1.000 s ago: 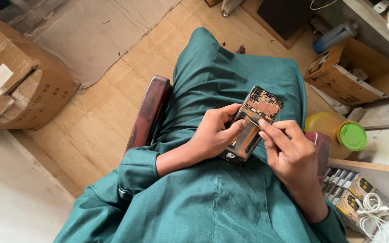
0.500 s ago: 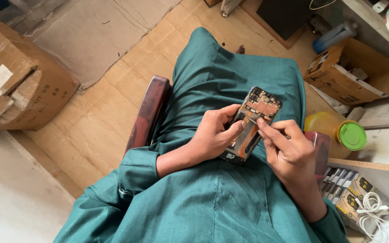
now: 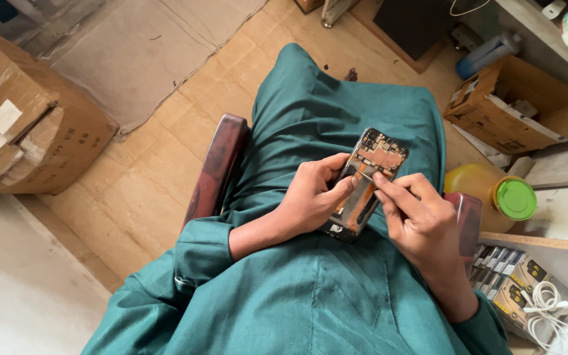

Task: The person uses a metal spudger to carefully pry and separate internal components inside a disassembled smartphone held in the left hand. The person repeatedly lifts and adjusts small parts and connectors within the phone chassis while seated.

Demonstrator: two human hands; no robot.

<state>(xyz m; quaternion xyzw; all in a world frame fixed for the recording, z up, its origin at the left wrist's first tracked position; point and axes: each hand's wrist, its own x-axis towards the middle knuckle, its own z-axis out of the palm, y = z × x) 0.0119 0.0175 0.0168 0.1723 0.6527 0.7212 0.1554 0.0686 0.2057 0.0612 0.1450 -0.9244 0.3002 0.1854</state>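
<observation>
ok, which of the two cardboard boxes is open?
The small cardboard box at upper right, beside the yellow jug: its top is open with items inside. The large cardboard box at left is closed and dented.

The person wears a loose teal-green garment that covers the lap and both arms, its cloth smooth with soft folds and a centre seam running toward 12 o'clock. The left sleeve (image 3: 195, 253) is rolled into a thick cuff at about 9 o'clock, baring the forearm. The right sleeve (image 3: 488, 325), at 4 o'clock, ends near the wrist. Both the left hand (image 3: 310, 197) and right hand (image 3: 419, 217) are bare, without rings or gloves.
</observation>
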